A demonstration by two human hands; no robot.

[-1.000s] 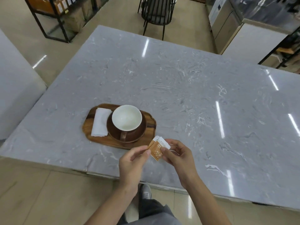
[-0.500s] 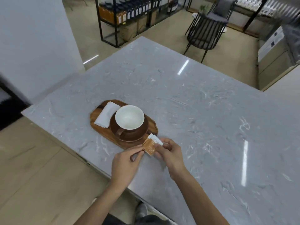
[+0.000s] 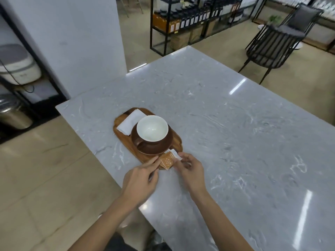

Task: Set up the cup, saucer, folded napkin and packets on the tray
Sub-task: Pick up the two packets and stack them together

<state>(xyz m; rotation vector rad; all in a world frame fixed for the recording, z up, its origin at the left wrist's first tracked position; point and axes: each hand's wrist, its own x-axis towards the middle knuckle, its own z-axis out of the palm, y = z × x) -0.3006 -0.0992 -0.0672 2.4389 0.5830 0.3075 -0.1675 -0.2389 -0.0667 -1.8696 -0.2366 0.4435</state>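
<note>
Standing at the near edge of the marble table (image 3: 235, 124), a person pinches two packets between both hands, right at the near end of the one wooden tray (image 3: 125, 140). The orange packet (image 3: 167, 160) sits in front, the white packet (image 3: 175, 154) tucked behind it and poking out toward the saucer. The left hand (image 3: 139, 180) has thumb and forefinger closed on the orange packet's left edge; the right hand (image 3: 190, 171) has its fingertips clamped on the right side of the pair. Whether the packets already touch the tray I cannot tell (the fingers hide their lower edges).

On the tray there is one brown saucer (image 3: 154, 148), and on it one cup (image 3: 152, 128), brown outside, white inside, empty and upright, its handle turned toward the near left. One folded white napkin (image 3: 130, 121) lies along the tray's far left side, its edge just beside the saucer. Beyond the table stand one black chair (image 3: 275, 40) and a black shelf (image 3: 190, 20) of dark bottles and boxes.
</note>
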